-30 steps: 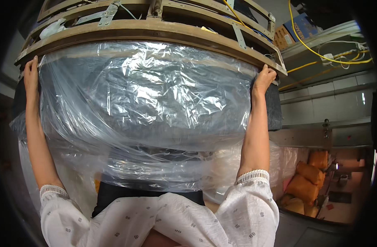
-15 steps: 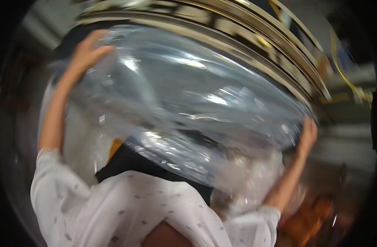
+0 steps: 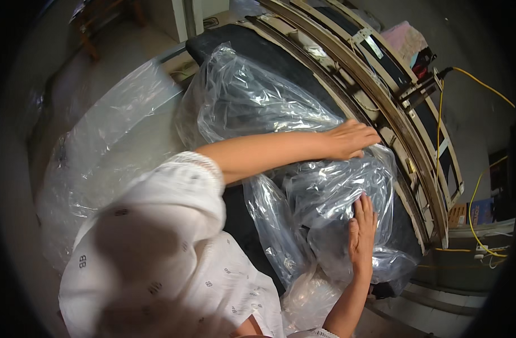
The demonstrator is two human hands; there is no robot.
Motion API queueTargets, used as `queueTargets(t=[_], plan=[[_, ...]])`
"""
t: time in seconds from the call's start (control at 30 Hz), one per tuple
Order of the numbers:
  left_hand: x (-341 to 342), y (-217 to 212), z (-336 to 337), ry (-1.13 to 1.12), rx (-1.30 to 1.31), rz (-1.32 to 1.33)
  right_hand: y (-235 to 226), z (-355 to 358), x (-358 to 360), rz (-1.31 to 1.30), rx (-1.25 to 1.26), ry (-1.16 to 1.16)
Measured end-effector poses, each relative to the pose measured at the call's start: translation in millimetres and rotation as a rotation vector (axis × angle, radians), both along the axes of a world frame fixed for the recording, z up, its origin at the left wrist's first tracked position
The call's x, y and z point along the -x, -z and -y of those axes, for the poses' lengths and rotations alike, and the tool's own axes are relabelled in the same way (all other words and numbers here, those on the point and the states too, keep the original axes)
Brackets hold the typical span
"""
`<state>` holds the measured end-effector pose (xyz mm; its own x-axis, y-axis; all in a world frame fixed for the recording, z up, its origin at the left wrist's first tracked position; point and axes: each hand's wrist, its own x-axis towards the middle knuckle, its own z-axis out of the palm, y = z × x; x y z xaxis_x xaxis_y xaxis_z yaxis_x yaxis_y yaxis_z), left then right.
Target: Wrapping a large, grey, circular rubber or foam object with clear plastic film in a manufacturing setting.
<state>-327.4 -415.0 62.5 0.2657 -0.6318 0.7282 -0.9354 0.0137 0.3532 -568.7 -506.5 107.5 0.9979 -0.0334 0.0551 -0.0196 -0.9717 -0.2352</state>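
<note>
A crumpled clear plastic sheet [image 3: 258,107] covers a dark padded piece [image 3: 244,48] that lies against a curved wooden frame [image 3: 393,132]. My left hand [image 3: 351,138] reaches across and lies flat on the plastic near the frame's edge, palm down. Lower down, my right hand [image 3: 362,231] rests flat on the plastic over the dark padding, fingers slightly apart. Neither hand grips anything. My white patterned sleeve [image 3: 173,225] fills the lower left.
More clear plastic [image 3: 100,152] lies spread over the floor at the left. Yellow cables [image 3: 477,84] run along the right side past the frame. A blue box [image 3: 482,209] sits at the far right, and wooden legs [image 3: 92,45] stand at the top left.
Both hands held the two ends of the plastic-wrapped piece up in front of me. Now the view has swung down and sideways, and both hands lie flat on the plastic.
</note>
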Motion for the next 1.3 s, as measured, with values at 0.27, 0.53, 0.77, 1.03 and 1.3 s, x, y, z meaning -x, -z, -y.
queueTargets(t=[0.27,0.53,0.77,1.03,1.3], plan=[[0,27,-314,-0.858,0.159,-0.152,11,33,25,0.109,0.160,0.279],[-81,193,-433,-0.894,-0.222,-0.346,-25,-46,-57,0.560,0.050,0.154],[-33,96,-449,-0.753,0.181,-0.795,59,-163,-63,-0.133,-0.205,-0.097],[53,-43,-386,-0.047,0.177,-1.231,-60,-2,-64,0.138,-0.290,0.354],[128,-61,-218,0.757,-0.249,-0.793,-158,52,52,0.906,-0.305,0.527]])
